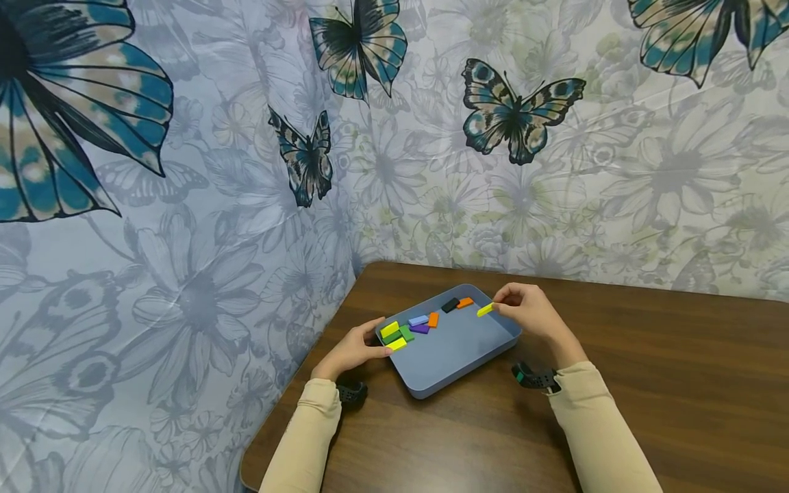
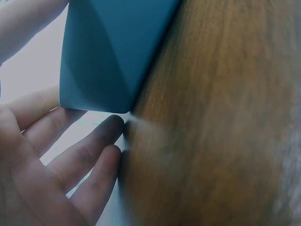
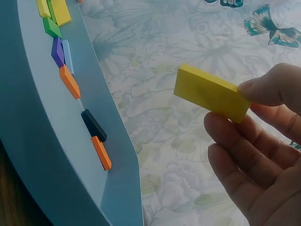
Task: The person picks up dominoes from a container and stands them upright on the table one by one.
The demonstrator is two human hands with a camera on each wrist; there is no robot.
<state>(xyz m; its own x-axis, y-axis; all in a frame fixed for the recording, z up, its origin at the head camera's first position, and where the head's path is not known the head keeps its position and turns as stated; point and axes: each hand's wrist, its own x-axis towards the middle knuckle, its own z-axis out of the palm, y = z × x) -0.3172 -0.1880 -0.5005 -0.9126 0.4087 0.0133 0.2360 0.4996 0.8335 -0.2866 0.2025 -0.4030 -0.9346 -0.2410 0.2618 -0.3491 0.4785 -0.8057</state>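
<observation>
A blue-grey tray (image 1: 444,356) lies on the wooden table with several small coloured blocks in it. My right hand (image 1: 527,311) pinches a yellow block (image 3: 211,94) between thumb and fingertips, held over the tray's far right part. At the tray's left end, my left hand (image 1: 357,348) grips the corner, thumb on the near side and fingers round the far side. Close by the left thumb lie yellow blocks (image 1: 396,344) and green blocks (image 1: 406,333). Further along the far wall are a light blue block (image 1: 418,320), a purple block (image 1: 420,329), orange blocks (image 1: 465,302) and a black block (image 1: 451,305).
The brown wooden table (image 1: 678,370) stretches away to the right of the tray. Behind it and along its left side hangs floral cloth (image 1: 419,185) with butterflies. Dark bands (image 1: 536,378) sit at both wrists.
</observation>
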